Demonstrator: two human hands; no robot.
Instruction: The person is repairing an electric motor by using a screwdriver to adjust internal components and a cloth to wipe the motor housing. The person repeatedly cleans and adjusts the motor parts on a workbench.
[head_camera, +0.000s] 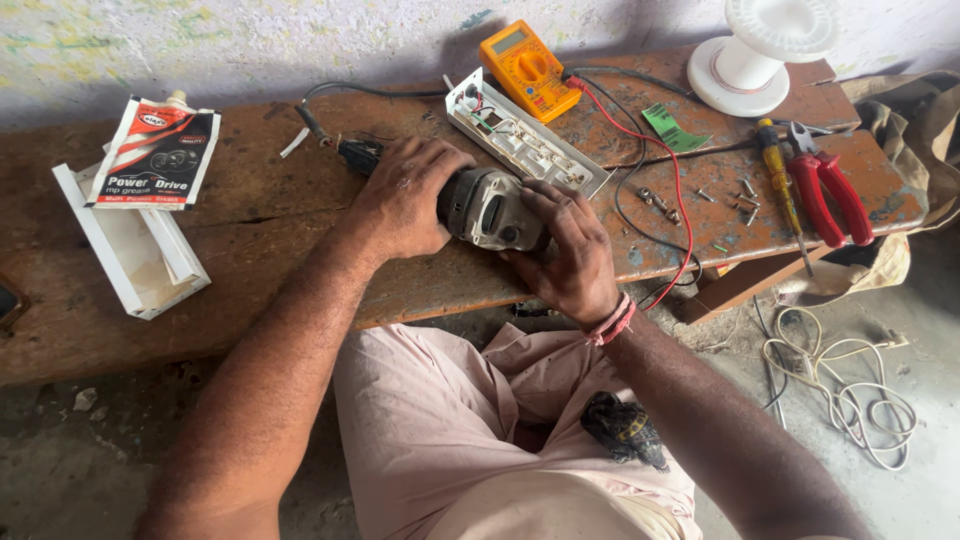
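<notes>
We see angle grinder lying on worn wooden bench, at middle. Left hand closed around its dark body, near cable end. Right hand wrapped over grey gear head. Just behind: white switch board, orange multimeter. Red pliers well apart at right; grease pouch at left.

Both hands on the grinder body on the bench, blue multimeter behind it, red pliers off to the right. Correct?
Not quite: the multimeter is orange-yellow, not blue, as the head view shows. The rest holds: the left hand and the right hand both grip the grinder body on the bench, the multimeter lies behind it, and the red pliers lie off to the right.
</notes>
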